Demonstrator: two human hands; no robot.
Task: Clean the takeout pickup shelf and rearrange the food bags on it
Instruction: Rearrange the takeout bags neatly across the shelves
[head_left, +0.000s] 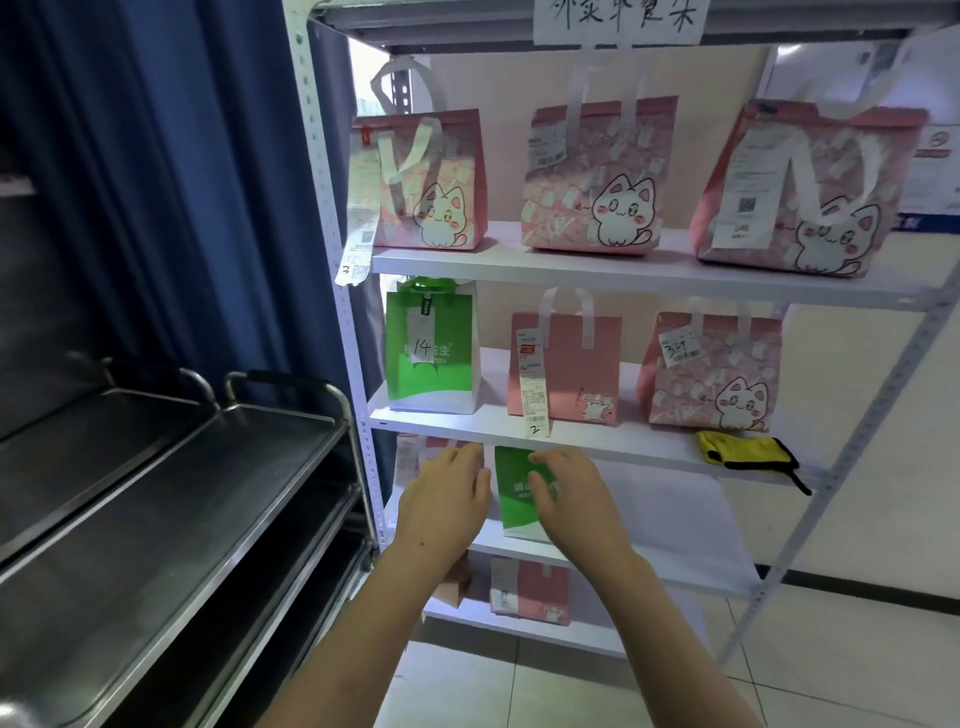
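While you reach into the third tier, both your hands sit at the green bag.
Left hand (448, 496): fingers straight and loose, holding nothing, just left of the green bag, in front of a pink bag (415, 457) that's mostly hidden.
Right hand (569, 493): fingers bent over the front of the green bag (514, 499); can't tell if it really grips or only touches.
Green bag: upright on the third tier, near its left end.
Shelf (597, 267): white boards, grey perforated posts.
Cloth (743, 452): yellow with black trim, hanging off the second board's front edge, right side.
Second tier: green bag marked 14 (431, 353), two pink bags beside it.
Top tier: three pink cat bags (592, 176).
Cart (171, 499): steel trays, left of the shelf.
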